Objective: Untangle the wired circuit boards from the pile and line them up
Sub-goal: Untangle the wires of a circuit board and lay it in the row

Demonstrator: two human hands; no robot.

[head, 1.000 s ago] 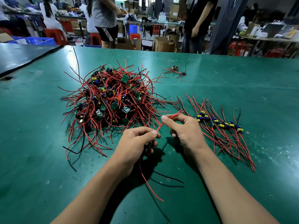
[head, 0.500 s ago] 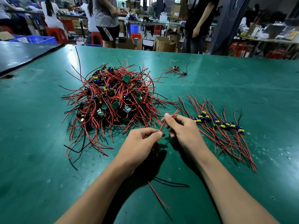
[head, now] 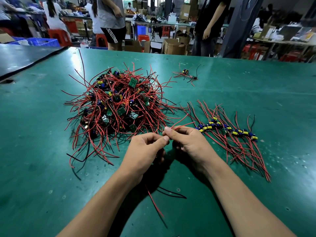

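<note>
One tangled pile of wired circuit boards (head: 118,106) sits left of centre on the green table (head: 34,142), unmoved since a second ago. Just below its right edge, my two hands have drawn together: a red wire stretched between them then, and now thumb and fingertips nearly touch. My left hand (head: 145,151), fingers curled, grips a wire bundle (head: 154,202) whose red and black tails trail toward the bottom of the frame. Its board is hidden in my palm. My right hand (head: 189,142) pinches two red lead ends (head: 182,124) between thumb and forefinger. One stray wired board (head: 186,74) lies at upper centre. At right lies one lined-up row of boards (head: 227,130), too overlapped to count.
</note>
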